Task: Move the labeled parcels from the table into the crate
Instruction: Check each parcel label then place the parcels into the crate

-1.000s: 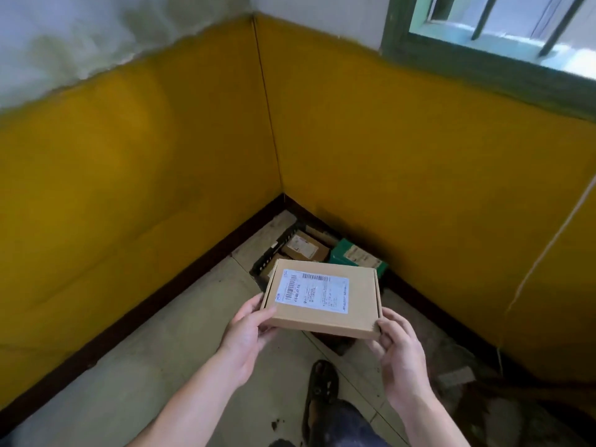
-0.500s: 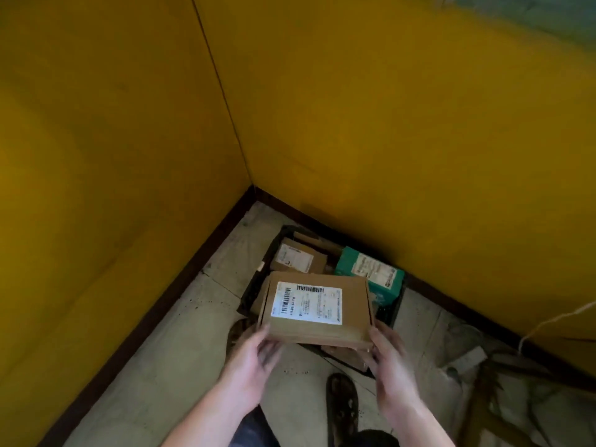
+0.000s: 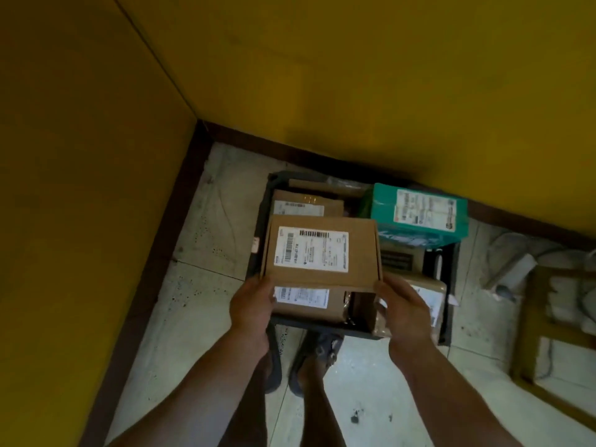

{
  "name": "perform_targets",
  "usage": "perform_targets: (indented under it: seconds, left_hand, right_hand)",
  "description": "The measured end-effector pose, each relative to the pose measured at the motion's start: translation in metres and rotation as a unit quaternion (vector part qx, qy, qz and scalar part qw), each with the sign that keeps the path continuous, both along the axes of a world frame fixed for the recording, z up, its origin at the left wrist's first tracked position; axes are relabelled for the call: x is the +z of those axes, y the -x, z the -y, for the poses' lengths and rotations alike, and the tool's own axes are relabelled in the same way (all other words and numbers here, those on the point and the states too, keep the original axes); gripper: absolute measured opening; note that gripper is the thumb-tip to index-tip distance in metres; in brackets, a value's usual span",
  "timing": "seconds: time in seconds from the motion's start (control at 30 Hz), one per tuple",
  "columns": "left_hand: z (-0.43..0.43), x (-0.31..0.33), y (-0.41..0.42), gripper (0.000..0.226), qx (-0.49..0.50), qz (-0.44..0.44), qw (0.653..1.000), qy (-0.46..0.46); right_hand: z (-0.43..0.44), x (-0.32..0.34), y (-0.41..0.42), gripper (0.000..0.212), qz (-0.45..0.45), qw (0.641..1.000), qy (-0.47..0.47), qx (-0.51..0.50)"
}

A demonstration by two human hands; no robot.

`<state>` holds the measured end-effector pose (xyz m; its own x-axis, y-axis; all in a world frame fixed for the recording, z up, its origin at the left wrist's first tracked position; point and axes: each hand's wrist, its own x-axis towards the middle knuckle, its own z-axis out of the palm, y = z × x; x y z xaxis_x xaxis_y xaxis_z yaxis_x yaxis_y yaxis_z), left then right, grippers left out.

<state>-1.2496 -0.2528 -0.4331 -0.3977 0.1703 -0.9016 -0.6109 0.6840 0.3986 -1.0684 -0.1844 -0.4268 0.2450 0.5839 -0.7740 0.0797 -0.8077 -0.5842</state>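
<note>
I hold a flat brown cardboard parcel (image 3: pixel 322 251) with a white barcode label face up, just above the dark crate (image 3: pixel 258 253) in the floor corner. My left hand (image 3: pixel 253 306) grips its near left corner and my right hand (image 3: pixel 404 309) grips its near right corner. Inside the crate lie several labeled parcels: a brown one at the back (image 3: pixel 306 203), a teal box (image 3: pixel 419 214) at the back right, a brown one (image 3: pixel 306 301) under the held parcel, and another (image 3: pixel 429 295) partly hidden by my right hand.
Yellow walls (image 3: pixel 322 75) with a dark skirting meet in the corner behind the crate. My feet in dark sandals (image 3: pixel 314 359) stand on the pale tiled floor just before it. Wooden frames and clutter (image 3: pixel 561 317) lie on the floor at the right.
The view has tilted down and closed in on the crate. The parcel in both hands has come lower and now hangs right over the parcels inside.
</note>
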Motion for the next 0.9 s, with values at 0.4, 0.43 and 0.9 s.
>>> perform_targets:
  seconds: [0.4,0.43,0.9]
  left_hand:
    - [-0.048,-0.117,0.016,0.023,-0.209,-0.131,0.969,0.023]
    - [-0.052,-0.120,0.016,0.024,-0.241,-0.122,0.962,0.027]
    - [-0.064,-0.093,0.006,0.012,-0.199,-0.045,0.979,0.016]
  right_hand:
    - [-0.048,-0.134,0.015,0.024,0.006,0.999,0.011,0.035]
    - [-0.051,-0.139,0.015,0.025,0.002,0.999,0.011,0.051]
    - [-0.049,-0.128,0.004,0.026,-0.069,0.987,0.093,0.113]
